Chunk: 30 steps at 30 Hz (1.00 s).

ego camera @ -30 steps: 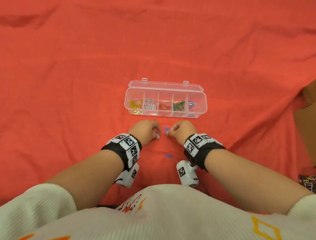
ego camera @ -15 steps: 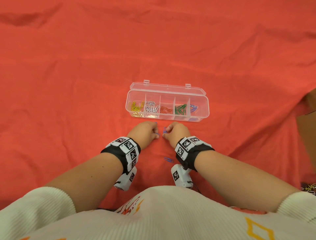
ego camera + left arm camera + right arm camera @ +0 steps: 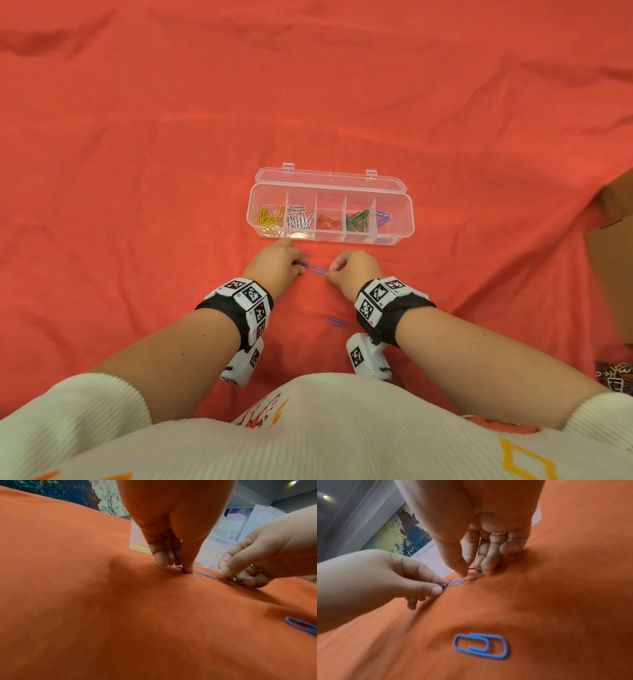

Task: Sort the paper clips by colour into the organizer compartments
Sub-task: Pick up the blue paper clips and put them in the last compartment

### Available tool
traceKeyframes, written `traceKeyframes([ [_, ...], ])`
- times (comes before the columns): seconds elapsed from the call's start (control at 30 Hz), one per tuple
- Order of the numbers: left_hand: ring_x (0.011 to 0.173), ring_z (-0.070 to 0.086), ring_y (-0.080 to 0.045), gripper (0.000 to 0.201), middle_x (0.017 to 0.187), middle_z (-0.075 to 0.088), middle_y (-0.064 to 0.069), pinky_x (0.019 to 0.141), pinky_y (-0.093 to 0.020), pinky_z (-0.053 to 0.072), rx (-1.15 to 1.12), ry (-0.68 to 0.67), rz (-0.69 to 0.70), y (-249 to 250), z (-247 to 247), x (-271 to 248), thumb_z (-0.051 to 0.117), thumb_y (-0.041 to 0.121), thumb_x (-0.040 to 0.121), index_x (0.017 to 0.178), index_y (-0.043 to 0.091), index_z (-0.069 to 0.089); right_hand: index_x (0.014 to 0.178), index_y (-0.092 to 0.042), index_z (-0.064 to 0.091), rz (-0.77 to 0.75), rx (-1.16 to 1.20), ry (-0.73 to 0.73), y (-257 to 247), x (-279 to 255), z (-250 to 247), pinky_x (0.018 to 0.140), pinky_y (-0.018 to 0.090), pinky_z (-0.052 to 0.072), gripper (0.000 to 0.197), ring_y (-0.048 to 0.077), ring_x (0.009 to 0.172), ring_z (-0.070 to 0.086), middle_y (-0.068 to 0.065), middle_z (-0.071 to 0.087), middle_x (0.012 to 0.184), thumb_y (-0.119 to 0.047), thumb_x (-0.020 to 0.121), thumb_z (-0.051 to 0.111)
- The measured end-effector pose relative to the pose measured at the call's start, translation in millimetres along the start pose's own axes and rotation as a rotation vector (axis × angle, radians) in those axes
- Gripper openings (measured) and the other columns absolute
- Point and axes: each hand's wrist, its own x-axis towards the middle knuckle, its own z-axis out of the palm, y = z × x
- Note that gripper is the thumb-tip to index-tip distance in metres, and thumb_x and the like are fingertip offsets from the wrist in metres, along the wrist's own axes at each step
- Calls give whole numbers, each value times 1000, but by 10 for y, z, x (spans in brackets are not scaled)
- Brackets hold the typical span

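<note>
The clear organizer [image 3: 406,209] lies open on the red cloth and holds yellow, white, red, green and blue paper clips [image 3: 382,216] in separate compartments. Just in front of it, my left hand [image 3: 299,265] pinches blue clips [image 3: 178,562] against the cloth. To its right, my right hand [image 3: 330,274] pinches another blue clip [image 3: 475,571] between thumb and fingertips. One loose blue clip [image 3: 318,269] lies between the two hands. A second loose blue clip [image 3: 335,322] lies nearer to me, beside my right wrist.
The red cloth [image 3: 137,171] covers the whole surface, with shallow wrinkles. A brown cardboard box [image 3: 613,260] stands at the right edge. My white sweater fills the bottom of the head view.
My hands have drawn slightly apart. The blue clip that stood between the fingertips now lies flat on the cloth between them.
</note>
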Motion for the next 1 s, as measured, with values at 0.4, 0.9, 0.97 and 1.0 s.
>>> traceKeyframes([
  [0.4, 96, 59, -24, 13, 102, 65, -8, 80, -30, 42, 3, -40, 7, -24, -18, -137, 62, 17, 79, 91, 12, 68, 84, -16, 68, -93, -49, -23, -69, -22, 97, 81, 31, 50, 5, 25, 94, 65, 8, 72, 97, -16, 79, 64],
  [0.9, 74, 57, -19, 23, 78, 64, -2, 66, -20, 41, -43, -200, 21, 60, -35, -106, 62, 7, 71, 93, 12, 67, 55, -23, 53, -43, 264, 190, 368, -1, -399, 59, 23, 39, 27, 12, 55, 50, -7, 53, 56, -19, 74, 71],
  [0.97, 83, 63, -23, 21, 88, 70, -8, 70, -21, 43, -4, -220, 39, 94, -41, -86, 63, 9, 72, 91, 12, 70, 56, -23, 55, -54, 316, 218, 419, 21, -503, 56, 23, 42, 25, 13, 51, 52, -4, 55, 55, -19, 74, 72],
  [1.0, 86, 64, -23, 20, 91, 72, -8, 71, -21, 43, 0, -228, 48, 130, -50, -73, 63, 10, 72, 91, 12, 70, 56, -23, 56, -59, 343, 230, 443, 34, -553, 52, 22, 41, 25, 13, 48, 52, -3, 56, 55, -18, 74, 73],
])
